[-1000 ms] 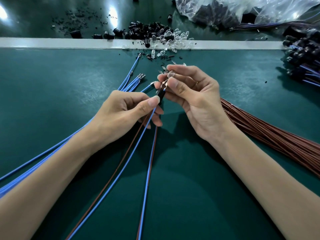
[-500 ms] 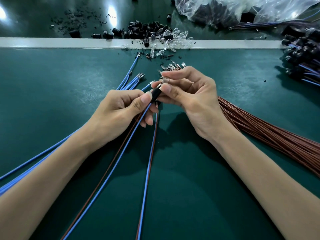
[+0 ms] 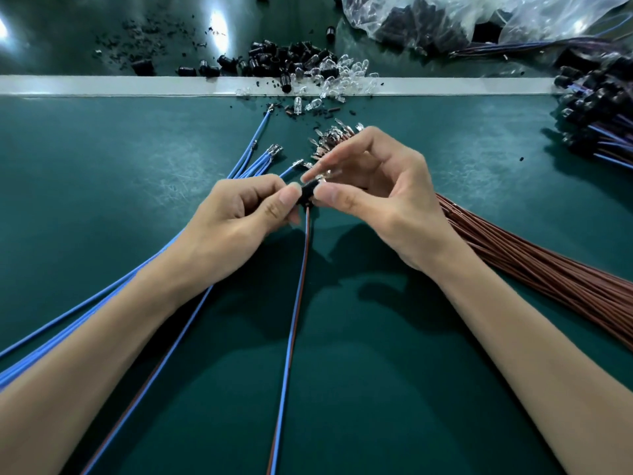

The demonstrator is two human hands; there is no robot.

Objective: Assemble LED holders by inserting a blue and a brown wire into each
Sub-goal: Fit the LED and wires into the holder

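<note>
— What is altered across the dark green bench mat?

— Little on the large scale. The bundle of loose blue wires is seen fanned out under and outside the left hand. The thick bundle of brown wires is laid outside the right hand, as it was a second ago. The heap of black holders and clear LED bulbs is left well beyond both hands.

— And between the hands?

— There the change is found. A second ago a bare metal terminal was shown between the small black cylindrical LED holder and the right fingertips. Now that gap is closed and no terminal is seen. The holder is pinched by the left thumb and forefinger on one side and by the right thumb and a finger on the other. The right forefinger is held out straight above it.

— The wires?

— One paired blue and brown wire is seen running from the holder toward the person, between the forearms.

— What is meant for the task?

— This holder's wires are judged seated, or nearly so. Full seating cannot be told, since the joint is hidden by the thumbs.
</note>
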